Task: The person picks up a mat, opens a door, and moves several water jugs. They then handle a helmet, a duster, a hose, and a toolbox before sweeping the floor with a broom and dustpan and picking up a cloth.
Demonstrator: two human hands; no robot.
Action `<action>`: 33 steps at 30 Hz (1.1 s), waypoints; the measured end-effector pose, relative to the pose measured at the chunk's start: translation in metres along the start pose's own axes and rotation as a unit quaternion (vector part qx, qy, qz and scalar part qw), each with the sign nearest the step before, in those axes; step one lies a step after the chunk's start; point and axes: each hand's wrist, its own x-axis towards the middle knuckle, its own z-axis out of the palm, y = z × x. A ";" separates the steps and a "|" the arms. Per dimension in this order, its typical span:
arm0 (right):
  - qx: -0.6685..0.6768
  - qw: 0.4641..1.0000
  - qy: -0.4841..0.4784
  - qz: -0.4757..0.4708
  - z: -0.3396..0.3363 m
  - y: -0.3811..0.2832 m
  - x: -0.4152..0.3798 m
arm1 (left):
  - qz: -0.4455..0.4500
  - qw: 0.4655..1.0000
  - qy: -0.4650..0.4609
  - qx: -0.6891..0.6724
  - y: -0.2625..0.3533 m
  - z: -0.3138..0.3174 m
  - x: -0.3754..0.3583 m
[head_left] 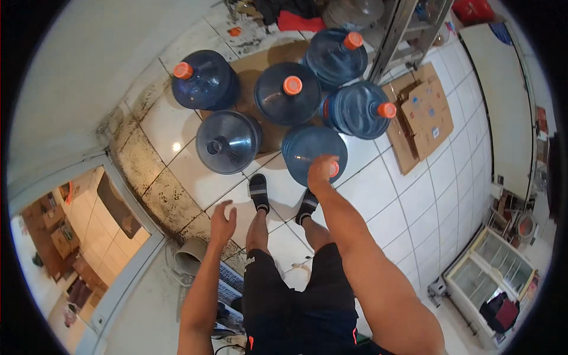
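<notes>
Large blue water jugs stand on the tiled floor in front of my feet. My right hand (322,171) is closed around the neck of the nearest jug (309,149), just beside its orange cap. My left hand (223,221) hangs free with its fingers apart, below an uncapped jug (227,143) whose open mouth faces up. Behind these, a jug with an orange cap (278,103) stands in the middle, another (207,83) at the left, and two more (336,59) (358,112) at the right.
Flattened cardboard (427,115) lies right of the jugs, near a metal ladder (393,41). More cardboard (260,65) is under the jugs. A doorway frame (133,260) and a blue crate (231,281) are at the left. A glass-topped cabinet (488,266) stands lower right.
</notes>
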 end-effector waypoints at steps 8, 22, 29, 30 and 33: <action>-0.007 0.989 -0.140 -0.053 0.010 -0.007 0.043 | 0.201 0.935 0.158 0.246 0.026 -0.026 0.132; 0.407 0.892 -0.098 0.169 0.190 -0.026 -0.085 | 0.165 0.944 0.035 0.284 -0.034 -0.002 0.214; 0.697 0.674 -0.143 0.199 0.307 -0.057 -0.122 | 0.178 0.941 0.049 0.284 -0.020 0.003 0.209; 0.753 0.619 -0.128 0.183 0.332 -0.067 -0.125 | 0.188 0.938 0.046 0.287 -0.021 0.003 0.210; 0.948 0.122 -0.221 0.193 0.355 -0.065 -0.130 | 0.201 0.933 0.042 0.295 -0.025 0.004 0.213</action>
